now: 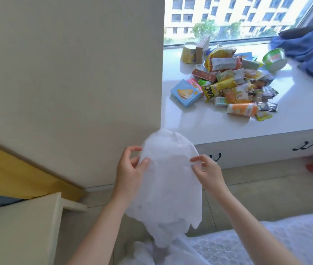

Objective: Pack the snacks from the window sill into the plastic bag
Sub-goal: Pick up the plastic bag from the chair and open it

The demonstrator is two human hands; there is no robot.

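Fingers of both hands are curled onto a thin white plastic bag, which hangs in the air in front of the person, below the edge of the window sill. On the left hand the thumb presses the front of the film while the forefinger hooks over the bag's upper left edge, so that side is pinched. On the right hand thumb and forefinger nip the right edge in the same way. The bag's top bulges upward between the two grips, and its lower part droops in loose, ragged folds toward a white bedcover.

Up on the sill, well apart from the bag, the snacks lie in a loose pile of small wrapped packets. A light blue biscuit box sits at the pile's near left corner, an orange-and-white packet at its near right. A yellow tub stands at the back left by the window, and a green-rimmed tub lies tilted at the back right, just beside a heap of blue cloth. Below the sill run white drawers with dark handles.
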